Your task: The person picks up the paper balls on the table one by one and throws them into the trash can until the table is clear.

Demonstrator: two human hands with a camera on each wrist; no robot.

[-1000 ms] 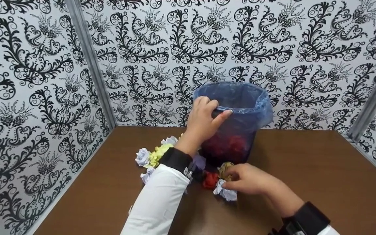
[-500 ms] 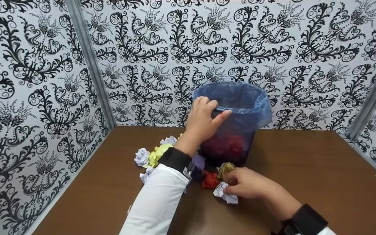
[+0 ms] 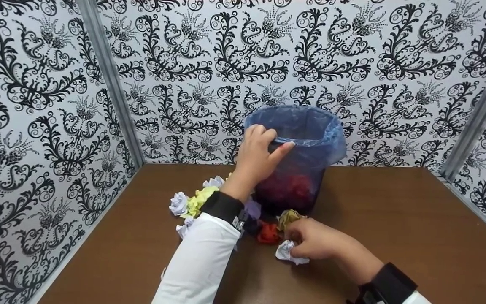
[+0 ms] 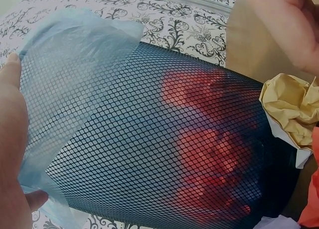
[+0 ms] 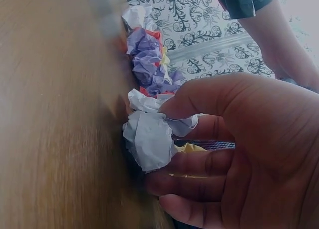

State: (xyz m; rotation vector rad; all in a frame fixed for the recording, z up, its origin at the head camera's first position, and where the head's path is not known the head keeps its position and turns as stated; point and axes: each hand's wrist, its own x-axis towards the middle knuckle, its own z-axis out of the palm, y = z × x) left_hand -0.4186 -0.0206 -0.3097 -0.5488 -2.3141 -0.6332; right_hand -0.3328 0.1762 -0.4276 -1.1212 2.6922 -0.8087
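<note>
A dark mesh wastebasket (image 4: 119, 139) lined with a translucent blue plastic bag (image 3: 331, 145) stands near the back wall, tilted a little. My left hand (image 3: 253, 154) grips its near rim, the thumb over the bag's folded edge. Red crumpled papers (image 4: 212, 149) show through the mesh near the bottom. In front of the wastebasket, my right hand (image 3: 317, 240) pinches a white crumpled paper ball (image 5: 149, 139) between thumb and fingers, low over the table. Just beyond those fingers lies a tan crumpled paper (image 3: 287, 218), and a red one (image 3: 268, 233) sits to its left.
Purple crumpled paper (image 3: 252, 209) rests by the wastebasket's base. More balls, yellow (image 3: 201, 200) and white (image 3: 179, 204), are clustered left of it, partly behind my left forearm. Patterned panels (image 3: 175, 105) border the brown table (image 3: 386, 219) at the back and sides.
My right hand has come slightly nearer, its fingers closing around the white paper ball, which has shifted a little toward me. The left hand keeps its hold on the rim.
</note>
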